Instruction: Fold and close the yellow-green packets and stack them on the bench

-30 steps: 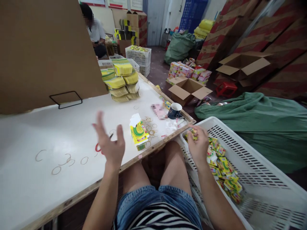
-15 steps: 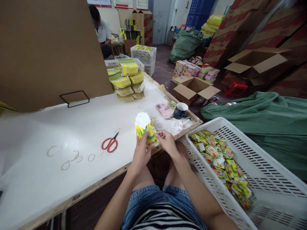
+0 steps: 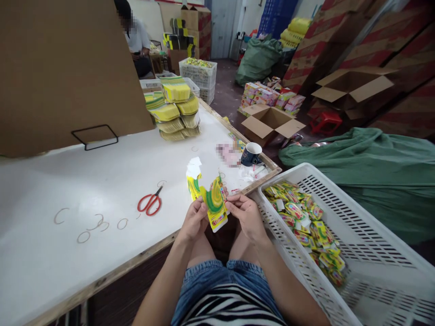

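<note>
A yellow and green printed carton (image 3: 215,203), flat or partly unfolded, is stretched between my hands over the table's front edge. My right hand (image 3: 247,216) pinches its right side between thumb and fingers. On the left, my left hand (image 3: 194,221) grips a few more cartons with white flaps (image 3: 193,181), and its fingertips also touch the near side of the spread one. How many cartons it holds cannot be made out. Beside my right forearm stands a white plastic basket (image 3: 307,170) with many small yellow-green cartons (image 3: 317,231) heaped inside.
Red-handled scissors (image 3: 150,203) and several rubber bands (image 3: 83,237) lie on the white table (image 3: 112,181). Stacked flat cartons (image 3: 175,108) stand at the back, near a cardboard panel (image 3: 68,68). A mug (image 3: 251,154) sits by the right edge. Another person (image 3: 137,43) sits beyond.
The carton at my right hand has come away from the bundle and tilted, showing its green swirl. My hands are slightly lower, and the view has shifted a little right.
</note>
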A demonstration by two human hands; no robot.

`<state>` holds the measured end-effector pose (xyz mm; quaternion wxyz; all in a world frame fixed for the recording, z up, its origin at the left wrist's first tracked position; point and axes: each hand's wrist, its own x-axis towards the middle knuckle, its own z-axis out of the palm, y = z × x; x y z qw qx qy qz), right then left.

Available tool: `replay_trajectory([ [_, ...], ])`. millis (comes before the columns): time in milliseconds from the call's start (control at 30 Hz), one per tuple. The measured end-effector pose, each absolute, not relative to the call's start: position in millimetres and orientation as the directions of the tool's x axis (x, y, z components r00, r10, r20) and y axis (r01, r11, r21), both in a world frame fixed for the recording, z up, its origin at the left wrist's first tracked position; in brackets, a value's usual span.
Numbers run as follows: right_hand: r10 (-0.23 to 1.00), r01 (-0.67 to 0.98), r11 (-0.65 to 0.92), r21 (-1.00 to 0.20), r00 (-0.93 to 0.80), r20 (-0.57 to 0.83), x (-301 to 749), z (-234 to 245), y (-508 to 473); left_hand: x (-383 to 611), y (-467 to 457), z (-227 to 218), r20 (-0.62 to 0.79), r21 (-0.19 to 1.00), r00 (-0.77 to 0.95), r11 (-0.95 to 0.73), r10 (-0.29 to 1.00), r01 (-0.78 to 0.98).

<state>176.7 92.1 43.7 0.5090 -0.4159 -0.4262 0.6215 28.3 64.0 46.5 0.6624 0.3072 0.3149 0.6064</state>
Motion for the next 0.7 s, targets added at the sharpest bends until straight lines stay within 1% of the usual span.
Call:
replay_trajectory([
  [100, 0.989, -0.229, -0.079, -0.970, -0.140, -0.047, 179.4, 49.4, 87.0, 31.7, 63.1, 54.1, -0.031, 0.789, 0.091, 0.080, 0.995, -0.609],
  [167, 0.988, -0.177, -0.069, -0.982, -0.148, -0.043, 179.9, 54.9, 82.9, 34.5, 63.9, 57.0, -0.027, 0.801, 0.076, 0.067, 0.997, -0.594],
  [300, 0.985, -0.085, -0.049, -0.995, -0.170, -0.034, 177.0, 62.1, 77.2, 39.9, 66.3, 53.5, -0.055, 0.847, -0.067, 0.011, 0.996, -0.531],
  [400, 0.990, -0.024, -0.003, -1.000, -0.143, 0.000, 174.5, 61.2, 76.9, 42.6, 65.3, 48.9, -0.048, 0.902, -0.165, -0.028, 0.985, -0.430],
  [467, 0.994, 0.026, 0.027, -0.999, -0.102, 0.025, 174.7, 58.6, 77.8, 43.8, 62.3, 48.3, 0.002, 0.946, -0.257, -0.085, 0.966, -0.313],
  [533, 0.996, 0.083, 0.051, -0.995, -0.083, 0.044, 176.5, 55.5, 78.8, 44.2, 58.2, 49.8, 0.054, 0.968, -0.311, -0.126, 0.949, -0.216],
  [600, 0.993, 0.118, 0.085, -0.989, -0.092, 0.074, 179.7, 52.5, 79.8, 43.5, 54.0, 52.9, 0.071, 0.977, -0.272, -0.122, 0.960, -0.173],
  [700, 0.976, 0.085, 0.163, -0.983, -0.158, 0.149, 186.2, 50.6, 82.7, 39.7, 49.9, 58.8, 0.072, 0.982, -0.148, -0.096, 0.986, -0.165],
])
